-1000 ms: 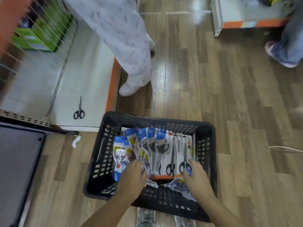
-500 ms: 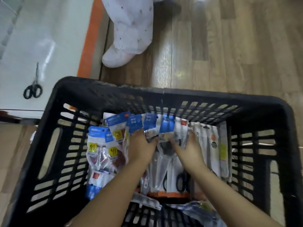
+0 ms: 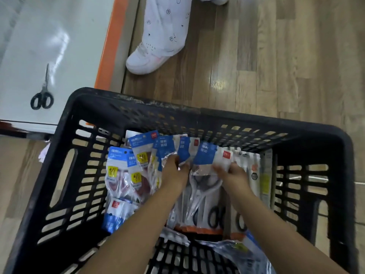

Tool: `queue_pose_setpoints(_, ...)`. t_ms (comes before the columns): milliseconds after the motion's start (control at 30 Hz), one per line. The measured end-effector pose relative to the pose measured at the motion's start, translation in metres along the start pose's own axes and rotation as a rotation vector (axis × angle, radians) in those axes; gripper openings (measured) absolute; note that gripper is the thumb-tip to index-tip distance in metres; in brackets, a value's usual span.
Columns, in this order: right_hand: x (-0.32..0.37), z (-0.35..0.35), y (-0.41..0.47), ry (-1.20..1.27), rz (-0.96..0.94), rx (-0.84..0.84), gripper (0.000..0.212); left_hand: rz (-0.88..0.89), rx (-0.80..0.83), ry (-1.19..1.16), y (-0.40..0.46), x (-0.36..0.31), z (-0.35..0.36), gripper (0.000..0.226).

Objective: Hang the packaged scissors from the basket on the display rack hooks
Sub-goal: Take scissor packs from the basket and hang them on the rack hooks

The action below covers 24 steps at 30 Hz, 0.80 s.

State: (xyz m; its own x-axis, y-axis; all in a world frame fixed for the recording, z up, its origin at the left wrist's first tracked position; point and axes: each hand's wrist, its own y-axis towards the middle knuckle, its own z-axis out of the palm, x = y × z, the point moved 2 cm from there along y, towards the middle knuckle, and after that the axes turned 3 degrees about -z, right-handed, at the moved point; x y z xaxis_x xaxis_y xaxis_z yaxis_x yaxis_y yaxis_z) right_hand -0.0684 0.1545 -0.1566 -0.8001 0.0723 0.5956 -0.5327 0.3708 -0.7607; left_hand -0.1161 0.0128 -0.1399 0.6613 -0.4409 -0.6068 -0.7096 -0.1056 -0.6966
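Observation:
A black plastic basket (image 3: 65, 175) on the wooden floor holds several packaged scissors (image 3: 122, 175) with blue-and-white header cards, fanned out along its far side. Both my hands are inside it. My left hand (image 3: 173, 173) pinches the clear packs near the middle of the fan. My right hand (image 3: 233, 175) grips the pack with the large blue header (image 3: 207, 155). More packs with black-handled scissors (image 3: 215, 214) lie under my forearms. No display hooks are in sight.
A loose pair of black-handled scissors (image 3: 41, 95) lies on a white shelf base (image 3: 59, 46) with an orange edge at the left. Another person's leg and white shoe (image 3: 146, 60) stand just beyond the basket. Wooden floor lies to the right.
The camera has come down close over the basket. Both hands moved from the near ends of the packs up to their blue header ends and took hold there.

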Motion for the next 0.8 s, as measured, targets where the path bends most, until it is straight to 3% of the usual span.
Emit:
queue_pose_setpoints(100, -0.001, -0.007, -0.017, 0.030, 0.053, 0.038, 0.032, 0.001, -0.002, -0.123, -0.020, 0.000, -0.003, 0.025)
queue_pose_setpoints(367, 0.044, -0.011, -0.113, -0.045, -0.095, 0.066, 0.022, -0.086, -0.128, -0.245, -0.091, -0.026, -0.067, 0.032)
queue_pose_setpoints(433, 0.069, -0.007, -0.141, -0.079, -0.146, 0.111, 0.023, -0.078, -0.160, -0.267, -0.117, -0.045, -0.092, 0.025)
queue_pose_setpoints(667, 0.227, 0.011, -0.283, -0.188, -0.458, 0.327, 0.011, 0.029, -0.278, -0.312, -0.239, -0.151, -0.228, 0.002)
queue_pose_setpoints(800, 0.335, 0.018, -0.389, -0.121, -0.581, 0.472, 0.008, 0.139, -0.384, -0.292, -0.327, -0.226, -0.314, 0.027)
